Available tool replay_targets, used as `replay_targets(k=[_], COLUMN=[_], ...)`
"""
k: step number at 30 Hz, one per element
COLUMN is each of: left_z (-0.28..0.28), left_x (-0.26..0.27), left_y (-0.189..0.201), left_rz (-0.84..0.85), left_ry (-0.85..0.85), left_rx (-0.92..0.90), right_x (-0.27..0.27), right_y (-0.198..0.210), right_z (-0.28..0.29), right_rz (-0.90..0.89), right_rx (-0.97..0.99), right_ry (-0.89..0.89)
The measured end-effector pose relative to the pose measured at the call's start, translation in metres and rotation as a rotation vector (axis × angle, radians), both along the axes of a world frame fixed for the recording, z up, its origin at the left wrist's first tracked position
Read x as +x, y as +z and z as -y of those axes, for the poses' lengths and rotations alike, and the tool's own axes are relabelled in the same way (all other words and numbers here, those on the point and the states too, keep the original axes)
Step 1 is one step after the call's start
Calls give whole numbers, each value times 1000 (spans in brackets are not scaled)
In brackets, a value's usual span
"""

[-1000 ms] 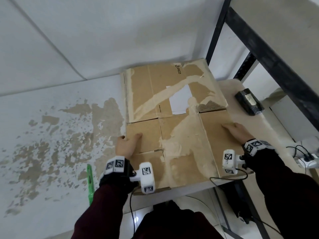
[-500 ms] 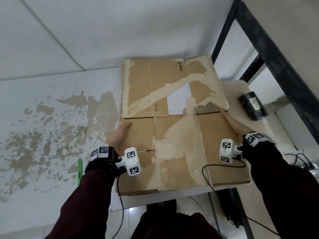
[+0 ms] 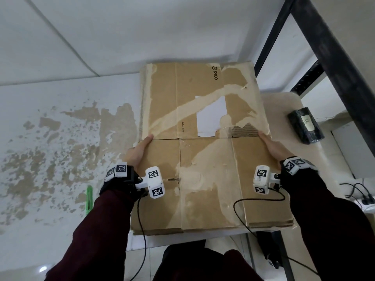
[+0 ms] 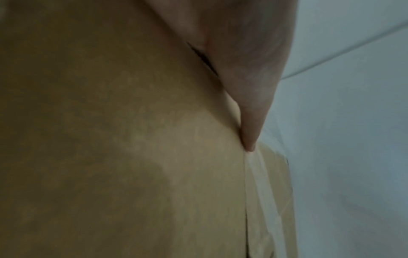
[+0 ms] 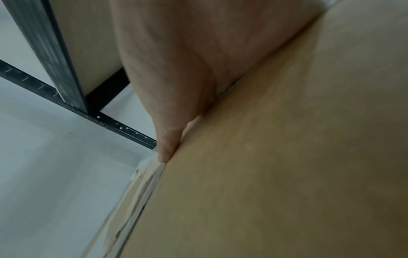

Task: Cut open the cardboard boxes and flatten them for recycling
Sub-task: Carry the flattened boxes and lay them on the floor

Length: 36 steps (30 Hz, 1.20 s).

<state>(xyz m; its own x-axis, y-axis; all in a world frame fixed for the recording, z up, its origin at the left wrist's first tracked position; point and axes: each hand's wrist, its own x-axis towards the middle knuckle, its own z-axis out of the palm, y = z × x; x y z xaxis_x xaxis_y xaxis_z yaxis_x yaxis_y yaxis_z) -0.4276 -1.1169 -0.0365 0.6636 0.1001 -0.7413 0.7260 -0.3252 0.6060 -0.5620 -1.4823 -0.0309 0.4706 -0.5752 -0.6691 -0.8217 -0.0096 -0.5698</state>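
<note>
Left hand (image 3: 138, 152), right hand (image 3: 273, 148), straight-fingered, pressing flattened cardboard box (image 3: 205, 159) sides, long axis pointing away

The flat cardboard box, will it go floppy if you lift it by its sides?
Probably a bit: the cardboard box has a fold line across its middle, where the left hand and right hand touch its side edges, so it may bend there. It looks thin, so likely light. Its peeled patches suggest it might tear if tugged.

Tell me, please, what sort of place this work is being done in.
Probably a storeroom or workshop corner: a black metal shelving rack at right, a badly worn white worktop, and flattened cardboard lying on it.
</note>
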Motion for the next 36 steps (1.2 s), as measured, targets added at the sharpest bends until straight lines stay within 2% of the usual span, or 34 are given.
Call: replay_targets(k=[3,6,10,15,20,26,36], left_z=[-1,-3,-12,-35,-62,-121,-257], left_x=[-9,-24,-52,-79,-91,-110,-151], left_y=[7,5,14,33,70,95,103], left_rz=[44,202,352,452,550,605,622], left_ry=[4,-47,-51,23,111,217,501], left_rx=[9,127,183,175,159,186,206], right_x=[-7,-19,-38,-48,-43,-29,24], right_y=[1,-6,-1,25,59,86,96], right_z=[-7,-17,-32,-47,-67,-126,-255], right_rz=[45,112,200,318,424,509,554], right_rx=[2,-41,-54,-80,-170,-89,-27], right_ry=[-6,-17,-49,-48,6,81,323])
